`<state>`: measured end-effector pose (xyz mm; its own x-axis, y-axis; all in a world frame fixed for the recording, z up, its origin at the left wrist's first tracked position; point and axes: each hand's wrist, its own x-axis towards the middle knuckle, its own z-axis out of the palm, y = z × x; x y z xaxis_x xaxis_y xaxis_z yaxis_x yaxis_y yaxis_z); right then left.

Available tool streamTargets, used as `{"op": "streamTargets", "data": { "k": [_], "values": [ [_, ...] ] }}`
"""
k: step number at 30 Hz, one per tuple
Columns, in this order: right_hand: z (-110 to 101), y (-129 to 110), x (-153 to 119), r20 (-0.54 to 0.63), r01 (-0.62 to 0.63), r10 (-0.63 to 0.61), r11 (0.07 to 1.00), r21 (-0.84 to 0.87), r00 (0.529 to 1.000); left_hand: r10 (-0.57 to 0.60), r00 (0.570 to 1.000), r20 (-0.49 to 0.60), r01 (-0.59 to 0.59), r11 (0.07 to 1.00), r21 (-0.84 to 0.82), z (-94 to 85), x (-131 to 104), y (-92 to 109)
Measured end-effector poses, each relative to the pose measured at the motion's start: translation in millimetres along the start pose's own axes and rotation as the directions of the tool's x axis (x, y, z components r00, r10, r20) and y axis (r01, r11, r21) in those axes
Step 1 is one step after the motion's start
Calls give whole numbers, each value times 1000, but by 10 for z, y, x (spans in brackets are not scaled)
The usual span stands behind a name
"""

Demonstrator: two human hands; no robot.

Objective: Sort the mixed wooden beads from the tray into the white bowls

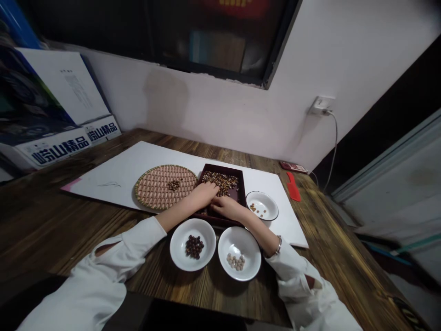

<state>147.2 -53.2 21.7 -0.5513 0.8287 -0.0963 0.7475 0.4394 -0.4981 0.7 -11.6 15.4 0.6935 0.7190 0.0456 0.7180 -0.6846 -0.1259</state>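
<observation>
A dark red box (244, 191) holds many small beads (225, 180) in mixed browns and yellows. My left hand (206, 192) reaches over the box's left side, its fingers bent together at the edge of the beads. Just nearer to me, my right hand (225, 206) is inside the front of the box with its fingers curled in. The fingertips of both hands are too small or hidden to show what they pinch. Close in front stand a white bowl of dark brown beads (195, 247) and a white bowl of pale beads (236, 261).
Left of the box lies a round woven tray (151, 186) with a small heap of brownish beads (174, 185). A third bowl (272, 209) at the right holds several yellow-brown pieces. Beyond are a white board (117, 161), a red comb-like object (293, 188) and a phone (292, 167).
</observation>
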Motion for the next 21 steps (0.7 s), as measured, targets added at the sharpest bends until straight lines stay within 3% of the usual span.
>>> {"op": "streamTargets", "data": {
  "k": [7,21],
  "values": [
    [-18,-29,-42,5,-35,36,986,-165,999,-8,1000,14,8,1000,-28,-14,-7,0],
    [45,67,5,-6,-6,5,975,-221,1000,-26,1000,-1,26,1000,4,-1,7,11]
  ]
}}
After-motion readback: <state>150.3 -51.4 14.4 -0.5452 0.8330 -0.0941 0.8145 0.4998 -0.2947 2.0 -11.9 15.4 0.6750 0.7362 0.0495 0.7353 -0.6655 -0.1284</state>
